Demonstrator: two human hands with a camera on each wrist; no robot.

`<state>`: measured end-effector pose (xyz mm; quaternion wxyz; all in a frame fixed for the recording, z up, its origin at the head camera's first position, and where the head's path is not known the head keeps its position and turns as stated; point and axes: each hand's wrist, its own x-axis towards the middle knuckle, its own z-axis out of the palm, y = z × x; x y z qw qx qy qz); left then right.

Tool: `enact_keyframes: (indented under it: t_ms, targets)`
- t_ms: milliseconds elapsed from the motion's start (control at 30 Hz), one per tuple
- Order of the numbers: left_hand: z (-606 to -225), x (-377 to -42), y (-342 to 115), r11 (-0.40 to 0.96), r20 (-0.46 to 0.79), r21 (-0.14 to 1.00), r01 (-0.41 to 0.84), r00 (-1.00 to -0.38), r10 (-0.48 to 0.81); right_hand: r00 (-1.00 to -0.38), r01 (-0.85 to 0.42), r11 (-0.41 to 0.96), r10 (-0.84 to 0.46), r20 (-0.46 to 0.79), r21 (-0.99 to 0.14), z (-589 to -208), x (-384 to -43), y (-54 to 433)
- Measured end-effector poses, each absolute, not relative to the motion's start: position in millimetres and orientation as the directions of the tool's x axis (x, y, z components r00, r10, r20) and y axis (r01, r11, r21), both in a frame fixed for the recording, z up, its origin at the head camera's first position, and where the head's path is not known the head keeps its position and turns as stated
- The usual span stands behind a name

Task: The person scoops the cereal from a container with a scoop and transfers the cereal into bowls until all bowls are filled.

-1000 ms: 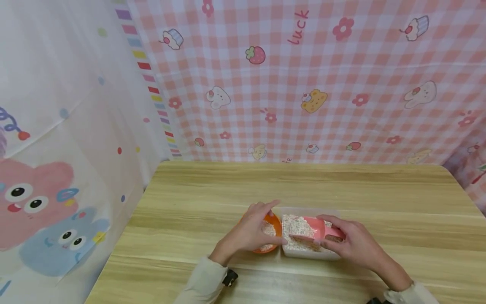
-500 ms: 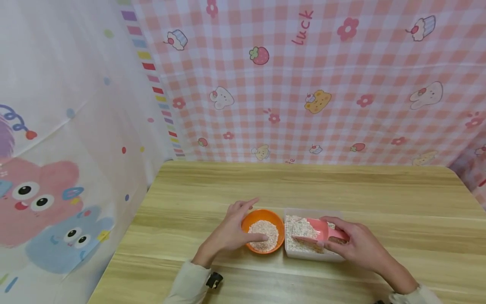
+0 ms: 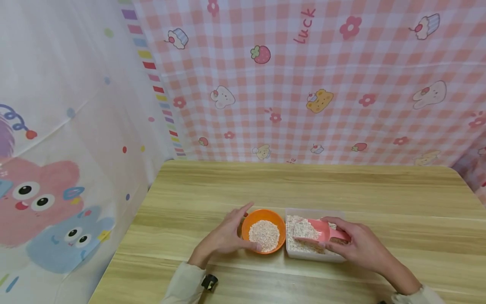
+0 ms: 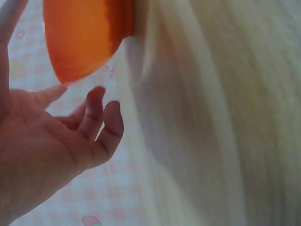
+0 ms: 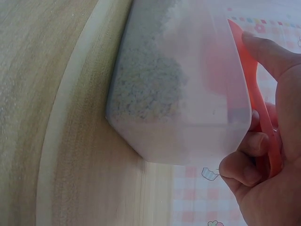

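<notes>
An orange bowl (image 3: 282,236) with pale flaky grain (image 3: 264,235) in it stands on the table. My left hand (image 3: 227,233) is at its left side in the head view, thumb at the near rim and fingers spread toward the far rim. The left wrist view shows an index fingertip right at the rim of the bowl (image 4: 77,40), the other fingers loosely bent below. My right hand (image 3: 357,244) grips the handle of a pink scoop (image 3: 323,230), which is heaped with the same flakes. The scoop lies over a translucent plastic box (image 3: 317,256) holding more flakes.
The box stands right beside the bowl on a wood-grain table (image 3: 212,181). Behind it hangs a pink checked cloth (image 3: 288,76), with a white printed cloth (image 3: 87,126) on the left. A black strap piece (image 3: 209,282) sits at the left sleeve.
My left hand has moved left from over the bowl to its left side, uncovering the flakes inside. The right hand keeps hold of the loaded scoop over the box, nearly still.
</notes>
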<state>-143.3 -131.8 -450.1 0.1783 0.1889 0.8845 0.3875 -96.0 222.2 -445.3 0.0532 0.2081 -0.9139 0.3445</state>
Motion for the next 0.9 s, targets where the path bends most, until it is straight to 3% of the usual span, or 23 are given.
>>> enact_keyframes:
  t_ms: [300, 900]
  targets:
    - [-459, -145, -130, 0.567, -0.208, 0.801, 0.19, -0.801, 0.562, -0.905, -0.425, 0.682, -0.339, 0.257, -0.596, -445, -94, 222]
    - [-463, -148, -130, 0.549, -0.267, 0.828, 0.111, -0.784, 0.56, -0.905, -0.426, 0.679, -0.332, 0.267, -0.598, -445, -94, 222]
